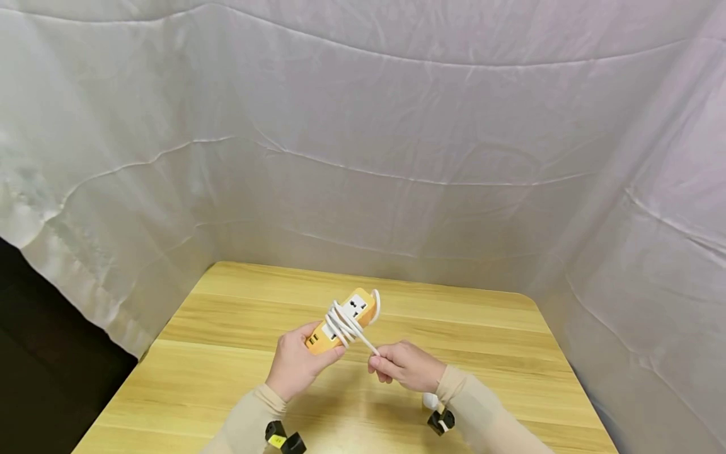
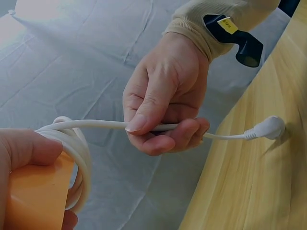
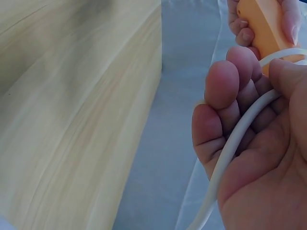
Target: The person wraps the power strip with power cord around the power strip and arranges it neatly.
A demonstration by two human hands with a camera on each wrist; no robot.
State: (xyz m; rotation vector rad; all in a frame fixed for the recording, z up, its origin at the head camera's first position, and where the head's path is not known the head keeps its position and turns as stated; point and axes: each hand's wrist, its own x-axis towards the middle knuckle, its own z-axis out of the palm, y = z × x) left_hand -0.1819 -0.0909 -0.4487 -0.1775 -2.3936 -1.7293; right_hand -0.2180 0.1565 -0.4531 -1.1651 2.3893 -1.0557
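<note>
My left hand point(image 1: 300, 362) grips the lower end of an orange power strip point(image 1: 319, 342) with white socket faces, tilted above the table. Several turns of its white cord point(image 1: 340, 323) are wound round the strip's middle. From these turns the cord runs to my right hand point(image 1: 409, 366), which pinches it between thumb and fingers. Beyond that hand the cord's free end leads to a white plug point(image 2: 268, 128), seen low over or on the table in the left wrist view. In the right wrist view the cord point(image 3: 230, 143) crosses the palm, and the orange strip point(image 3: 266, 28) shows behind.
The wood-grain table point(image 1: 244, 315) lies under both hands. Pale grey cloth point(image 1: 397, 126) hangs behind it and at both sides. A dark area point(image 1: 45, 353) shows at the left. Black camera mounts point(image 1: 285, 438) sit on the wrists.
</note>
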